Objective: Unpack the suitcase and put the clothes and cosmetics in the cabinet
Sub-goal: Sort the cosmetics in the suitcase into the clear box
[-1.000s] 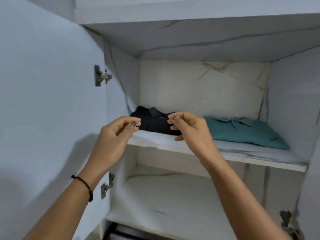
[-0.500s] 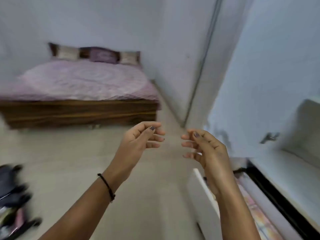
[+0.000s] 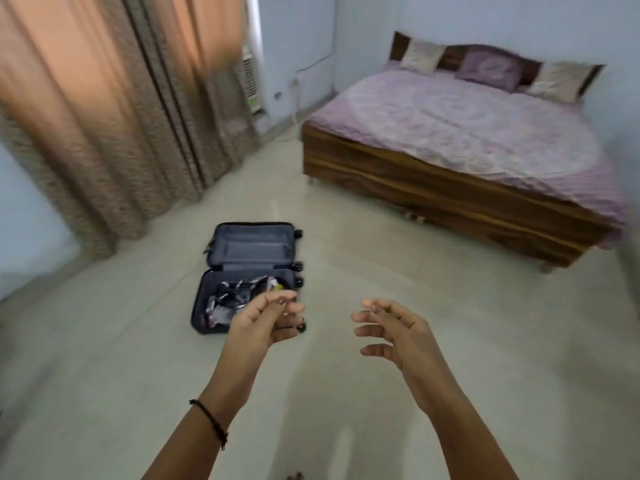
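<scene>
A dark grey suitcase (image 3: 242,251) lies open on the floor ahead of me, lid flat toward the curtains. Its near half holds a jumble of small packets and items (image 3: 232,299), too blurred to name. My left hand (image 3: 263,323) is raised in front of the suitcase's near right corner, fingers loosely curled, holding nothing. My right hand (image 3: 391,330) is held up to the right of it over bare floor, fingers apart and empty. The cabinet is out of view.
A wooden bed (image 3: 450,188) with a pink cover and several pillows stands at the right back. Beige curtains (image 3: 104,116) hang at the left, with a white air cooler (image 3: 251,84) beside them. Pale tiled floor (image 3: 381,271) lies between me and the suitcase.
My view has swung from the cabinet shelves, past the bed, round to the room floor and the open suitcase. Both hands stay raised and empty.
</scene>
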